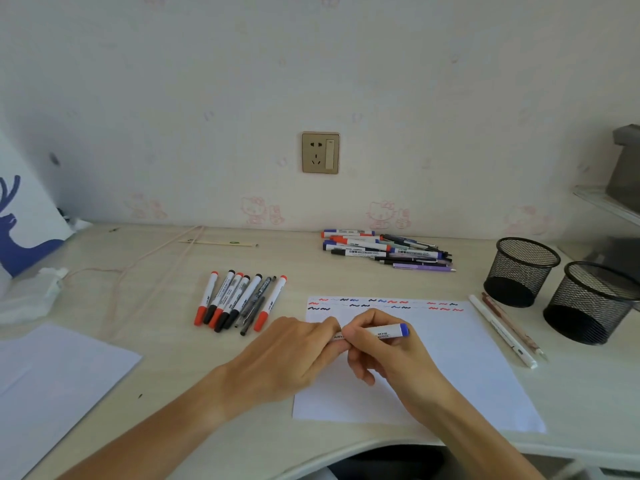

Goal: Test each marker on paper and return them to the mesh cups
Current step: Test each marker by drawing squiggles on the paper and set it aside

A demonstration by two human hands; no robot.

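Pale desk (180, 368) nearest: both hands grip one blue-ended marker (388, 331) over the scribbled paper (467, 368), left hand (294, 351) on its left end, right hand (377, 344) mid-barrel (cap hidden). Loose markers (239, 303) at ten o'clock; two mesh cups (554, 289) at two.

Wall: pale wallpaper (207, 81) with faint pink cartoon cats.
Socket: 1 gold-framed outlet (320, 152), centre of wall.
Desk: light wood-grain top (138, 271), curved front edge.
Right edge: grey object on a shelf (628, 168), possibly a box.
Light: soft, even daylight.
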